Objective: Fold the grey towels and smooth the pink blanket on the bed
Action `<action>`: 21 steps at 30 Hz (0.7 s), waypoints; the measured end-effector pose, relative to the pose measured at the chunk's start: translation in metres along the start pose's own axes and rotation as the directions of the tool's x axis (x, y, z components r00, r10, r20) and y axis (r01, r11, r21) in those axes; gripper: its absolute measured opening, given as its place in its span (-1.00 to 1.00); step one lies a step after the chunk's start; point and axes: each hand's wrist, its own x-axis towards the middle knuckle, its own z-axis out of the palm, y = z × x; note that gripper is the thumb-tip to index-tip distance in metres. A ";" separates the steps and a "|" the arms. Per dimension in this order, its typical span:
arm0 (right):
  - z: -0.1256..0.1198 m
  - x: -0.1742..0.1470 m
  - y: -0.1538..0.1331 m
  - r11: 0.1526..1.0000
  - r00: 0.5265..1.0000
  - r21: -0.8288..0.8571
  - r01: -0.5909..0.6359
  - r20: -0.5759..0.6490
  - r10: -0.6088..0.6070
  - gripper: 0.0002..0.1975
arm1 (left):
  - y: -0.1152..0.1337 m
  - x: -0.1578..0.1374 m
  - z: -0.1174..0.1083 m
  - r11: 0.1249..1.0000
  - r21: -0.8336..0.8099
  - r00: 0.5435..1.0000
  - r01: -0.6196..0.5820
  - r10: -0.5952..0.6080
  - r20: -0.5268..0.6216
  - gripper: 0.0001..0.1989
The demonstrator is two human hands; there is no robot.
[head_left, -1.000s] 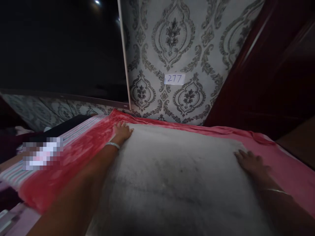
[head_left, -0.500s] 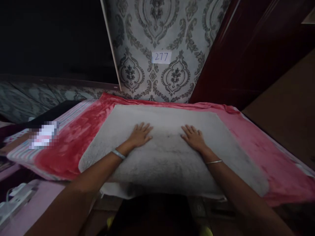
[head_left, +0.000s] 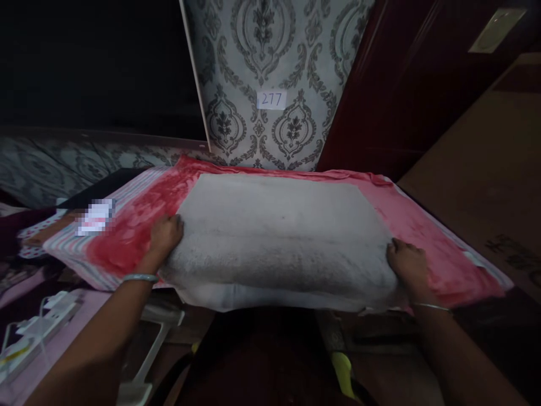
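Note:
A grey mat (head_left: 274, 220) with darker, smudged patches lies spread over a red and pink plush blanket (head_left: 131, 225). Its near part bends down over the front edge, and a white underside or layer shows below. My left hand (head_left: 167, 234), with a bracelet on the wrist, is closed on the mat's left edge. At the opposite edge my right hand (head_left: 408, 262) grips the mat, its fingers curled round the border. Both thumbs are only partly visible.
A dark television (head_left: 97, 73) stands at the back left, beside patterned wallpaper bearing a "277" paper label (head_left: 271, 100). White power strips (head_left: 38, 332) lie at the lower left. A cardboard box (head_left: 486, 169) stands at the right, near a dark red panel (head_left: 380, 96).
My hands have moved apart from the mat's middle, where they lay flat, to its left and right edges and closed on them. The mat's near edge appears higher in view.

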 end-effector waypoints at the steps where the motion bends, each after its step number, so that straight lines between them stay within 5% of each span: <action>1: -0.004 -0.002 -0.001 1.000 1.000 0.020 -0.021 -0.017 0.021 -0.37 | -0.002 -0.004 -0.001 0.999 -0.029 1.000 0.028 -0.028 -0.013 -0.49; 6: -0.012 -0.016 0.004 0.968 0.986 0.205 -0.147 -0.043 0.159 -0.34 | -0.023 -0.025 0.005 0.973 -0.196 0.991 0.121 -0.129 -0.032 -0.46; 9: -0.011 -0.034 0.015 0.943 0.971 0.274 -0.188 -0.096 0.221 -0.32 | -0.033 -0.046 0.009 0.969 -0.217 0.979 0.117 -0.150 -0.141 -0.45; 13: -0.018 -0.069 0.004 0.949 0.950 0.265 -0.172 -0.212 0.231 -0.30 | -0.007 -0.086 0.011 0.975 -0.218 0.955 0.050 -0.111 -0.275 -0.44; 16: -0.027 -0.099 -0.046 0.958 0.952 0.272 0.093 -0.306 -0.006 -0.36 | 0.050 -0.115 0.014 0.913 -0.240 0.930 -0.331 0.273 -0.247 -0.45; 18: -0.032 -0.120 -0.095 0.891 0.910 0.264 0.370 -0.296 -0.290 -0.35 | 0.097 -0.128 0.016 0.768 -0.233 0.803 -0.596 0.562 -0.199 -0.36; 21: -0.037 -0.144 -0.168 0.716 0.746 0.211 0.665 -0.228 -0.626 -0.26 | 0.157 -0.136 0.017 0.598 -0.210 0.630 -0.773 0.763 -0.146 -0.19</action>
